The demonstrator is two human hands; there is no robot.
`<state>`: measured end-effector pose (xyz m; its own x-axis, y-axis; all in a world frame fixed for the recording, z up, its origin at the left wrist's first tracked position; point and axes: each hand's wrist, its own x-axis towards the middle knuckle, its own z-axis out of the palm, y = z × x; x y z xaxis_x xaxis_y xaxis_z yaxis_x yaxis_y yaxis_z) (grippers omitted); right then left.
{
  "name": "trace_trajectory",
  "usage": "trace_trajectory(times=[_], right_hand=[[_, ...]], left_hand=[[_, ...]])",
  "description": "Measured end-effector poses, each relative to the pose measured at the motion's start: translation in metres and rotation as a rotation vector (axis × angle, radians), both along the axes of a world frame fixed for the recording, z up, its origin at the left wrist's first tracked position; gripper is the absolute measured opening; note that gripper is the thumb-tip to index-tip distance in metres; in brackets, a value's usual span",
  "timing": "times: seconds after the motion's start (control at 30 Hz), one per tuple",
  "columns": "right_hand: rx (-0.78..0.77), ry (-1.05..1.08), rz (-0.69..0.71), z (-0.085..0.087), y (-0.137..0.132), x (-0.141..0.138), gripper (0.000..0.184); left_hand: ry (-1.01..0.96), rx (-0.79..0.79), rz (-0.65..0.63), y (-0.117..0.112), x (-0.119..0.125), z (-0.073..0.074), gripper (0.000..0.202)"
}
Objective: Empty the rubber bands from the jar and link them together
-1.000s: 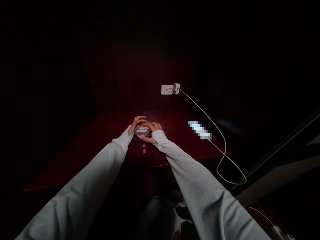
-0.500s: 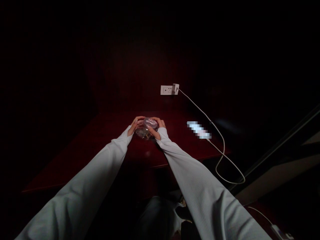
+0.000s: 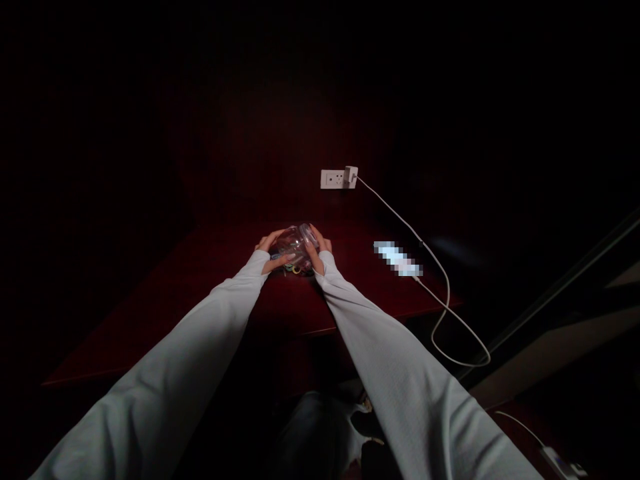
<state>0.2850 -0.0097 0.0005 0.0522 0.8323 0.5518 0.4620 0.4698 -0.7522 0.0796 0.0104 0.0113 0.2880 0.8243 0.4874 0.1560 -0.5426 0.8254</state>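
Observation:
A small clear plastic jar (image 3: 295,241) is held just above a dark red table (image 3: 210,293), tipped on its side. My left hand (image 3: 271,253) grips its near left side, thumb and fingers curled round it. On the jar's right side, my right hand (image 3: 317,248) wraps its fingers over the top. Small coloured bits (image 3: 293,269), yellow and green, lie on the table right under the jar. Both arms wear pale long sleeves. The room is very dark.
A lit phone (image 3: 399,259) lies on the table to the right, joined by a white cable (image 3: 440,287) to a charger in a white wall socket (image 3: 339,178). The cable loops off the table's right edge. Another white cable and plug (image 3: 555,457) show at the bottom right.
The jar stood upright on the table with a pink lid under my hands. It has since been lifted and tipped over, and small coloured bits now lie beneath it.

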Motion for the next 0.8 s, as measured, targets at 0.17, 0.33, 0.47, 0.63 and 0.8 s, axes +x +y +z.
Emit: trace_trajectory(times=[0.17, 0.33, 0.47, 0.63, 0.8], right_hand=[[-0.020, 0.077, 0.035, -0.005, 0.010, 0.001, 0.066], [-0.019, 0.156, 0.041, -0.009, 0.015, 0.001, 0.061], [-0.052, 0.152, 0.013, -0.009, 0.017, 0.001, 0.063], [-0.044, 0.100, -0.014, -0.009, 0.016, 0.000, 0.061], [-0.129, 0.073, -0.138, -0.007, 0.018, 0.000, 0.048]], left_hand=[[0.295, 0.277, 0.342, -0.009, 0.004, 0.003, 0.083], [0.525, 0.432, 0.470, -0.026, 0.007, 0.017, 0.089], [0.567, 0.485, 0.499, -0.031, 0.008, 0.022, 0.088], [0.579, 0.512, 0.488, -0.031, 0.008, 0.022, 0.087], [0.610, 0.547, 0.469, -0.033, 0.008, 0.022, 0.084]])
